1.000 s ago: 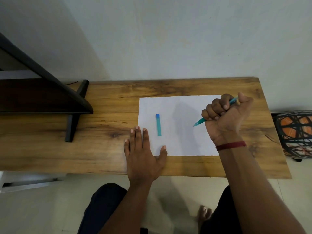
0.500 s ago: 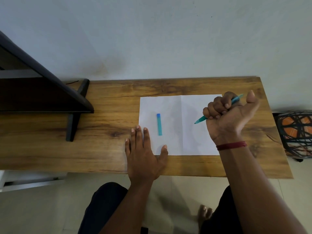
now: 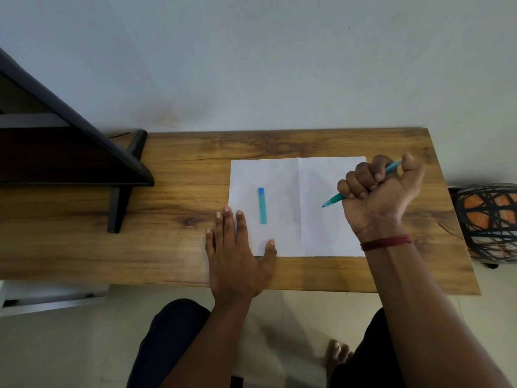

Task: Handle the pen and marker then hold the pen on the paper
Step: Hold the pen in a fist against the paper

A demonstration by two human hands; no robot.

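A white sheet of paper (image 3: 296, 177) lies on the wooden table (image 3: 181, 247). My right hand (image 3: 380, 194) is closed in a fist around a teal pen (image 3: 334, 199), above the paper's right part. The pen's tip points down-left, close to the sheet, and its back end sticks out by my thumb. A short teal piece with a blue end (image 3: 262, 205), which looks like a cap or marker, rests on the paper's left half. My left hand (image 3: 237, 256) lies flat, fingers apart, pressing the paper's near-left corner.
A dark angled stand (image 3: 84, 158) with a black foot occupies the table's left side. A wire basket with orange contents (image 3: 486, 219) sits off the table's right edge. The wall runs right behind the table. My knees and a bare foot are below the front edge.
My right thumb has lifted away from the fist and the pen's back end now shows beside it. The left hand and the teal piece have stayed put.
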